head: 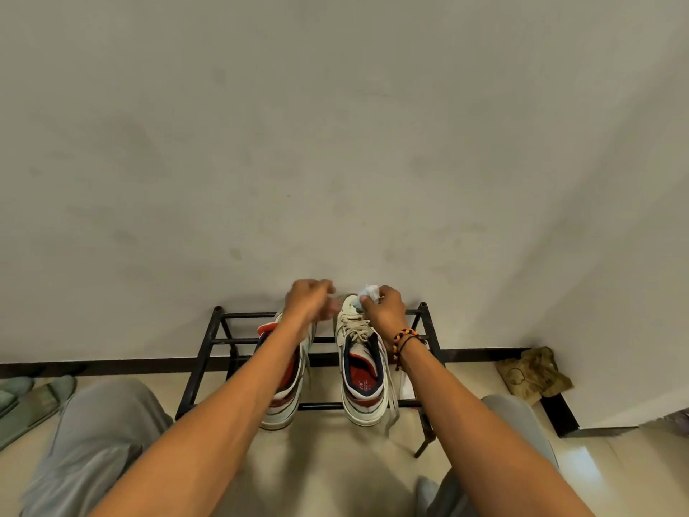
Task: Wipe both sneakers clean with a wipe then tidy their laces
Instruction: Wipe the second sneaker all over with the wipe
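Two white sneakers with red insoles stand toes to the wall on a black metal rack (pixel 203 352). My left forearm covers much of the left sneaker (pixel 287 401). My left hand (pixel 307 300) hovers over its toe, blurred, so its grip is unclear. The right sneaker (pixel 359 371) shows its crossed laces (pixel 356 330), and a loose lace end (pixel 391 401) hangs down its right side. My right hand (pixel 386 311) pinches a crumpled white wipe (pixel 367 291) at that shoe's toe.
The wall rises straight behind the rack. Green slippers (pixel 30 397) lie on the floor at far left. A crumpled brown bag (pixel 533 371) sits in the right corner. My knees in grey trousers (pixel 100 434) frame the rack. Something white (pixel 406 386) lies under the rack's right side.
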